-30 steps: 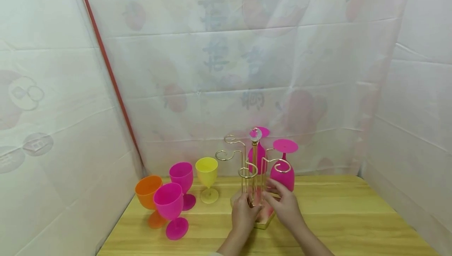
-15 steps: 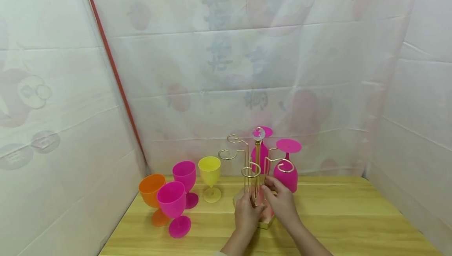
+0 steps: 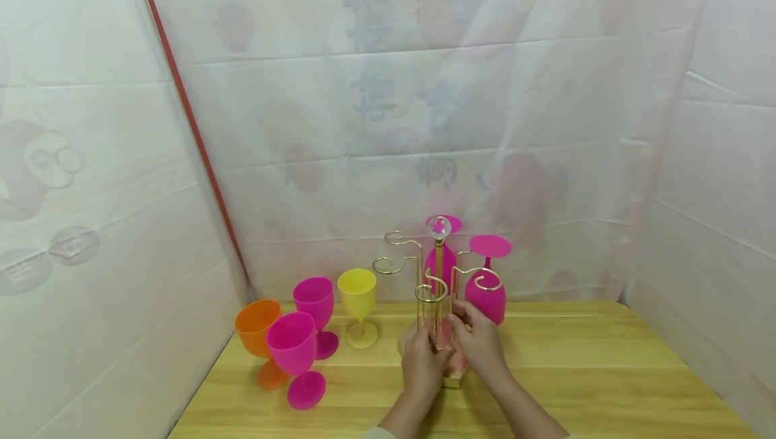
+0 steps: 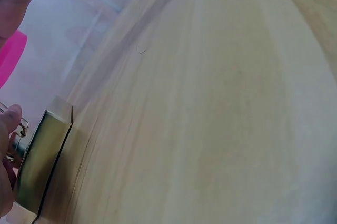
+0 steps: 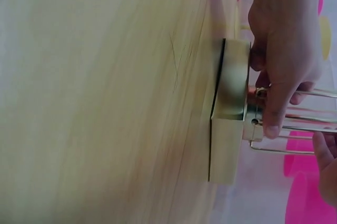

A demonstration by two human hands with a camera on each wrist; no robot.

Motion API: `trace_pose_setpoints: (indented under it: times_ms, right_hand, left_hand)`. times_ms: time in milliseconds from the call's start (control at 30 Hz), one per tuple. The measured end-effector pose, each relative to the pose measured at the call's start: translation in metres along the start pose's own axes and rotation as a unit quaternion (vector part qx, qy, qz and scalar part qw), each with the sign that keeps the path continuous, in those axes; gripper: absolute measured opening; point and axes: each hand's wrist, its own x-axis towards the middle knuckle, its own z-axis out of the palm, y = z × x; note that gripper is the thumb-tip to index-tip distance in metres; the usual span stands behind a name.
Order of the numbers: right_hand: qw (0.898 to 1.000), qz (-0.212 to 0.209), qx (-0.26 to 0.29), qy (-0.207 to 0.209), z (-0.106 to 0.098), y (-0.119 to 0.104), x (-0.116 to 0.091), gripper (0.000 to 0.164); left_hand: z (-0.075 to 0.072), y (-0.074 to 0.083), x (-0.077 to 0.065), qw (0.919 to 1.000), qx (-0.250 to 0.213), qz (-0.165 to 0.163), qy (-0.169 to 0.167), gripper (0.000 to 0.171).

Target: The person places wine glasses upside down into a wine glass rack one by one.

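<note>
A gold wire glass rack (image 3: 437, 304) with a clear faceted ball on top stands on a flat gold base (image 5: 229, 118). Low on its wires, just above that base, my left hand (image 3: 421, 366) grips, thumb pointing right. My right hand (image 3: 479, 339) pinches an upright wire on the right side, a little higher up. Behind the rack, two pink goblets hang or stand upside down, one at right (image 3: 485, 297) and one behind the central post (image 3: 447, 260). The rack's curled hooks at left and front hold no goblets.
Left of the rack, upright goblets stand on the wooden table (image 3: 582, 372): a yellow one (image 3: 358, 294), a rear pink one (image 3: 314, 301), a front pink one (image 3: 292, 345) and an orange one (image 3: 253, 331). Pale printed sheets (image 3: 388, 122) enclose the table at back and sides.
My right hand's fingers have drawn in closer on the wire, and the front hook has shifted slightly right against the post. My left hand keeps its grip. The head view sways slightly.
</note>
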Motion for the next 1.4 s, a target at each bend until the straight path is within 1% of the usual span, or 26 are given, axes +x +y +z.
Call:
trace_pose_setpoints:
  times_ms: [100,167,267,400,533,633,733,833,867,967,1067,1133,1200,1267,1333,1400]
  right_hand:
    - [0.999,-0.024,-0.030,0.002,0.002,0.003,0.002,0.024]
    - [0.998,-0.038,-0.051,0.004,0.004,0.004,0.003,0.023]
    - [0.997,-0.051,-0.066,0.002,0.006,0.005,0.004,0.023]
    - [0.997,-0.054,-0.062,-0.007,0.008,0.006,0.004,0.022]
    - [0.996,-0.062,-0.060,-0.007,0.010,0.009,0.005,0.022]
    - [0.996,-0.071,-0.059,-0.002,0.010,0.011,0.007,0.022]
    - [0.995,-0.075,-0.060,-0.003,0.010,0.012,0.009,0.022]
    - [0.996,-0.073,-0.059,-0.007,0.011,0.013,0.010,0.021]
    - [0.996,-0.072,-0.058,-0.009,0.011,0.013,0.010,0.020]
    - [0.996,-0.073,-0.057,-0.009,0.011,0.014,0.010,0.020]
    - [0.995,-0.077,-0.057,-0.004,0.011,0.015,0.010,0.021]
    - [0.995,-0.079,-0.055,0.001,0.011,0.015,0.009,0.021]
    - [0.996,-0.075,-0.055,0.004,0.010,0.015,0.009,0.020]
    - [0.996,-0.071,-0.056,0.006,0.010,0.015,0.009,0.019]
    - [0.996,-0.068,-0.060,0.006,0.010,0.015,0.009,0.018]
    - [0.996,-0.067,-0.057,0.006,0.009,0.014,0.009,0.018]
  left_hand:
    - [-0.001,-0.001,0.002,0.9997,0.010,0.019,0.014,0.042]
    - [-0.002,-0.001,0.004,0.9995,0.013,0.024,0.013,0.041]
    - [-0.005,-0.002,0.006,0.9998,0.005,0.016,-0.012,0.041]
    - [-0.014,-0.005,0.007,0.9970,-0.041,-0.006,-0.066,0.037]
    - [-0.025,-0.010,0.006,0.9887,-0.091,-0.018,-0.118,0.028]
    - [-0.033,-0.012,0.006,0.9809,-0.117,-0.021,-0.154,0.025]
    - [-0.041,-0.012,0.008,0.9709,-0.144,-0.018,-0.190,0.035]
    - [-0.049,-0.011,0.010,0.9625,-0.161,-0.014,-0.218,0.048]
    - [-0.052,-0.011,0.011,0.9615,-0.158,-0.012,-0.224,0.051]
    - [-0.062,-0.010,0.011,0.9660,-0.120,-0.001,-0.229,0.061]
    - [-0.074,-0.011,0.011,0.9740,-0.059,0.028,-0.217,0.067]
    - [-0.083,-0.010,0.011,0.9772,-0.023,0.045,-0.206,0.068]
    - [-0.093,-0.009,0.012,0.9794,0.016,0.071,-0.188,0.064]
    - [-0.104,-0.007,0.015,0.9796,0.048,0.096,-0.169,0.060]
    - [-0.114,-0.006,0.018,0.9778,0.084,0.125,-0.146,0.055]
    - [-0.123,-0.004,0.022,0.9747,0.107,0.156,-0.119,0.052]
